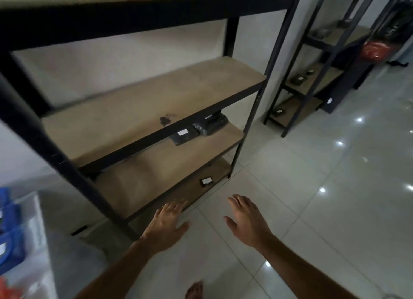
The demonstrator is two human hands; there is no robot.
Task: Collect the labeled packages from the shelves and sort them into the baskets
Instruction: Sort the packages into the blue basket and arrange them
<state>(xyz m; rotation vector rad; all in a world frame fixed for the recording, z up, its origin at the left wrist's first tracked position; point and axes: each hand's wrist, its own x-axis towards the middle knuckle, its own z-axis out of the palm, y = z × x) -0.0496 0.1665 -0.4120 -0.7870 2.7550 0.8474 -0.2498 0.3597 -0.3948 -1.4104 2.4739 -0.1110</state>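
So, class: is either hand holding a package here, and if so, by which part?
Nothing is held. The left hand and right hand are both open and empty in front of the shelf.

White labels on the black packages [184, 135] are too blurred to read; no other text.

Glossy pale tile floor [312, 198] mirrors ceiling lights; white wall [100, 59] behind.
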